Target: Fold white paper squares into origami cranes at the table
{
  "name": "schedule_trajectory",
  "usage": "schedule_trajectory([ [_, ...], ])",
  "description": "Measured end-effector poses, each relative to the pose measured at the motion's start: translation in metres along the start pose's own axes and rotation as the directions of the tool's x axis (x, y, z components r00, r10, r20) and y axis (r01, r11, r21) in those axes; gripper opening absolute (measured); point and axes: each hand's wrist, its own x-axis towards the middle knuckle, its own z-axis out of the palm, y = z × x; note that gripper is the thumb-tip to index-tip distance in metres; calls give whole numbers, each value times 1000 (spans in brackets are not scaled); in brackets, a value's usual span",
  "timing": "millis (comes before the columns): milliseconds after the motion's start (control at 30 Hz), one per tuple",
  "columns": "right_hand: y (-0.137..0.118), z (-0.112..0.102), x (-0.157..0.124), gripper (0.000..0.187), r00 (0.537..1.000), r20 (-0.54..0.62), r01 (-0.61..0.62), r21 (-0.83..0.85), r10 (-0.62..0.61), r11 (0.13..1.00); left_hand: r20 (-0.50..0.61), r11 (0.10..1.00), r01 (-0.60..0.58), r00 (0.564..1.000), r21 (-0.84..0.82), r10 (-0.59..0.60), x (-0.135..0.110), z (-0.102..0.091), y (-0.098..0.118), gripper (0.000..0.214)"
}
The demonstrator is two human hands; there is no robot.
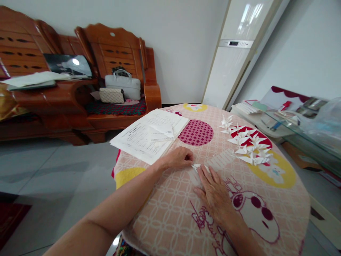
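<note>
A small piece of white folded paper [196, 166] with some print on it lies on the cloth-covered table between my hands. My left hand [179, 157] is closed, its curled fingertips at the paper's left end. Flat over the right part of the paper rests my right hand [213, 188], fingers stretched out and pressing down, hiding much of it. Beyond, at the table's right, stand several white folded paper cranes [247, 140] in a cluster. To the left lies a stack of printed sheets [138, 137] with a folded white paper piece [161, 131] on top.
The round table has a pink patterned cloth [170, 209]. On the right, a glass-topped side table [306, 131] holds papers and a plastic bag. Behind stand wooden chairs [117, 46] with a grey handbag [124, 85], a laptop [68, 65], and a tall white air conditioner [231, 67].
</note>
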Motion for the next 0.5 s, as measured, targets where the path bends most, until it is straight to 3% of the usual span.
schedule_trajectory([
  [233, -1, 0, -1, 62, 1000, 0, -7, 1, 7, 1000, -36, 985, 5, 999, 173, 2, 1, 8, -2, 9],
  [500, -1, 0, -1, 61, 1000, -13, 1, 22, 0, 1000, 71, 996, -71, 995, 55, 67, -1, -2, -8, 8],
])
